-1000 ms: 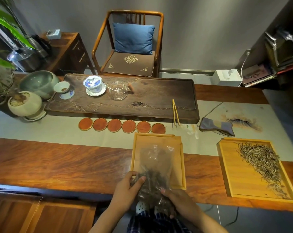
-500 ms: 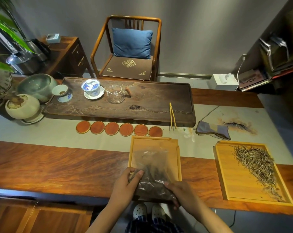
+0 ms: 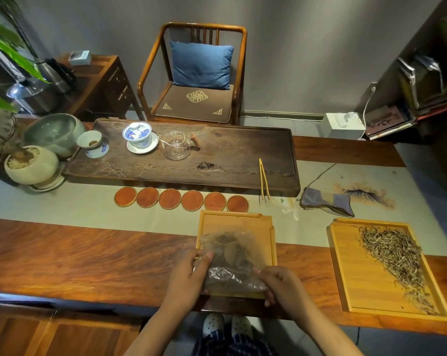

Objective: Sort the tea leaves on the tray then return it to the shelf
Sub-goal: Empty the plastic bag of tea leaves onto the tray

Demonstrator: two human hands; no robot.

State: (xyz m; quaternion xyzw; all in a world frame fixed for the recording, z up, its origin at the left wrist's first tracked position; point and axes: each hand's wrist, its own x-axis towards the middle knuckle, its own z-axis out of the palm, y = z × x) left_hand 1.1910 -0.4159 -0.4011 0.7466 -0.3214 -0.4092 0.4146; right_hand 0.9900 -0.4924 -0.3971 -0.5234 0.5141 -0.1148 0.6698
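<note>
A clear plastic bag of dark tea leaves (image 3: 230, 263) lies tilted over a light bamboo tray (image 3: 236, 222) in front of me. My left hand (image 3: 189, 276) pinches the bag's left side. My right hand (image 3: 281, 286) grips its lower right corner near the tray's front edge. A second bamboo tray (image 3: 356, 276) sits to the right, with a long pile of pale thin tea leaves (image 3: 394, 258) along its right side.
A row of several round orange coasters (image 3: 181, 200) lies behind the tray. Bamboo tongs (image 3: 263, 179) lean on the dark wooden tea board (image 3: 243, 150), which holds a gaiwan (image 3: 139, 136) and glass pitcher (image 3: 176, 146). A folded cloth (image 3: 326, 202) lies right; shelves (image 3: 428, 86) stand far right.
Both hands have lifted the bag forward from the table's near edge onto the middle tray. The leaves inside have shifted toward the bag's upper part.
</note>
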